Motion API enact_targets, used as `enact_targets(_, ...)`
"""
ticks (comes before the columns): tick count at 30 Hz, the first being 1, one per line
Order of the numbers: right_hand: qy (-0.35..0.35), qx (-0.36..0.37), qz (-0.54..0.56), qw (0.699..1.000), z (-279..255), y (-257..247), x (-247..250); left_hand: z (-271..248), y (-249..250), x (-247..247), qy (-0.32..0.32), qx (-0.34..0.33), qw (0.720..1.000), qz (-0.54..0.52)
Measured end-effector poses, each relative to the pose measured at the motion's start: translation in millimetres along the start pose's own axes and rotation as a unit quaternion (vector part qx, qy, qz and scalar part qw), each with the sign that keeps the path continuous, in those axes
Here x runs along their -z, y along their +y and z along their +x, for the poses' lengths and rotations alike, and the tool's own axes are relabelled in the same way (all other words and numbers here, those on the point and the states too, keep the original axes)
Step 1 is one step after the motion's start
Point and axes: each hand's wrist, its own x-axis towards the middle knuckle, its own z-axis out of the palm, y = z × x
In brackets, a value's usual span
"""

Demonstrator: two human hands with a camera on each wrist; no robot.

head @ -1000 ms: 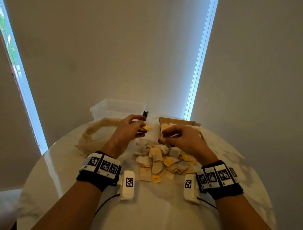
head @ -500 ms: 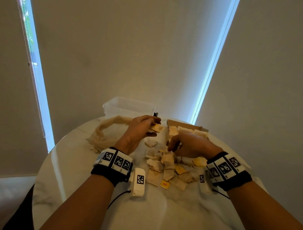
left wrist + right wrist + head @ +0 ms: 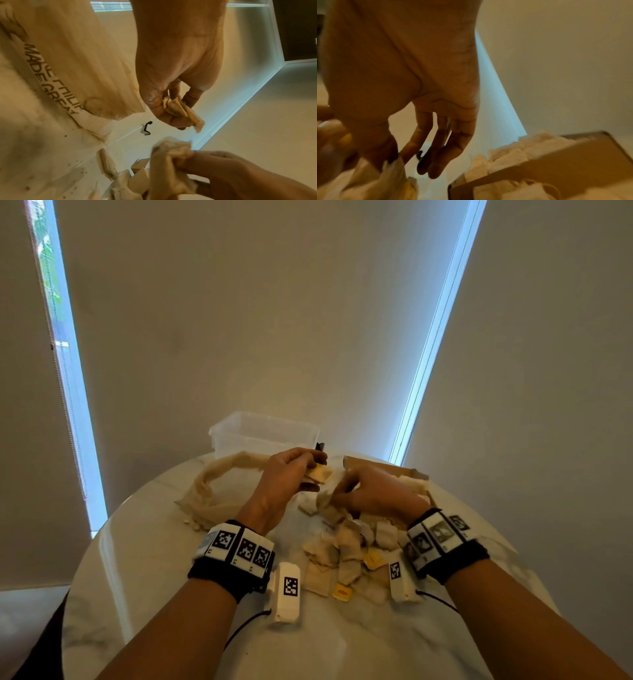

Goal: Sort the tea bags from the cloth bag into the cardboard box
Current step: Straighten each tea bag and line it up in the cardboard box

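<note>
Since a second ago the right hand (image 3: 371,491) has dropped from the front of the cardboard box (image 3: 383,470) to the far edge of the loose pile of tea bags (image 3: 346,553) on the table (image 3: 154,559), and its thumb and forefinger now pinch a crumpled tea bag there, the other fingers hanging loosely extended in the right wrist view. The left hand (image 3: 286,474) has stayed raised just left of the box, thumb and fingertips closed on a folded tea bag (image 3: 181,109) with a bit of yellow tag showing. So each hand seems to carry one bag, neither yet in the box. The box already holds a heap of pale bags (image 3: 518,152). The cloth bag (image 3: 212,491) lies slack to the left, well clear of the box; whether any bags remain inside cannot be told. With many bags on the table, the sorting looks roughly midway, and both held bags probably go into the box next.
</note>
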Motion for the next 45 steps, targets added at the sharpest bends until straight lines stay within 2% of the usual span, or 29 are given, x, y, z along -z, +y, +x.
enact_targets(1, 0.019, -0.020, 0.098, 0.995, -5.5, 8.7, 6.8, 0.3, -0.3, -0.2, -0.002, -0.001, 1.000, 0.007)
enact_targets(2, 0.028, -0.044, 0.214, 0.976, -11.3, 17.9, 11.5, -0.2, -0.9, -1.0, -0.006, 0.001, 1.000, 0.016)
enact_targets(4, 0.029, -0.073, 0.423, 0.902, -18.9, 36.4, 14.4, -1.2, -2.8, -3.9, -0.023, 0.012, 0.998, 0.050)
enact_targets(5, 0.032, -0.075, 0.491, 0.867, -20.7, 44.3, 13.2, -1.6, -4.3, -6.3, -0.036, 0.017, 0.996, 0.074)
enact_targets(11, 0.084, -0.080, 0.687, 0.717, -31.1, 65.7, -6.8, -2.2, -12.2, -27.1, -0.131, 0.072, 0.969, 0.198)
enact_targets(13, 0.081, -0.074, 0.716, 0.689, -34.1, 69.4, -11.7, 0.2, -12.4, -34.1, -0.156, 0.071, 0.957, 0.234)
enact_targets(17, 0.065, -0.068, 0.716, 0.692, -38.1, 68.7, -13.7, 0.8, -12.3, -38.8, -0.175, 0.074, 0.946, 0.262)
enact_targets(21, 0.045, -0.069, 0.726, 0.682, -40.3, 62.6, -15.6, -1.7, -11.1, -37.0, -0.155, 0.070, 0.950, 0.260)
enact_targets(25, 0.008, -0.051, 0.697, 0.716, -41.5, 56.0, -17.9, 3.0, -12.6, -35.9, -0.138, 0.055, 0.946, 0.289)
enact_targets(29, 0.006, -0.052, 0.688, 0.723, -39.5, 58.4, -17.9, 8.4, -14.3, -33.6, -0.107, 0.025, 0.944, 0.310)
enact_targets(32, -0.005, -0.042, 0.665, 0.746, -40.0, 58.9, -18.3, 9.7, -16.3, -31.2, -0.086, 0.004, 0.946, 0.314)
enact_targets(35, 0.008, -0.050, 0.631, 0.774, -38.1, 61.5, -21.3, 7.9, -15.7, -30.6, -0.074, -0.005, 0.960, 0.271)
enact_targets(37, 0.031, -0.060, 0.612, 0.788, -36.0, 63.0, -22.9, 5.7, -15.4, -31.5, -0.077, 0.012, 0.971, 0.228)
enact_targets(40, 0.050, -0.074, 0.612, 0.786, -34.1, 63.9, -23.3, 3.4, -17.4, -31.5, -0.092, 0.056, 0.982, 0.154)
enact_targets(45, 0.071, -0.066, 0.621, 0.778, -29.9, 63.9, -24.8, 3.0, -19.0, -26.9, -0.099, 0.060, 0.989, 0.091)
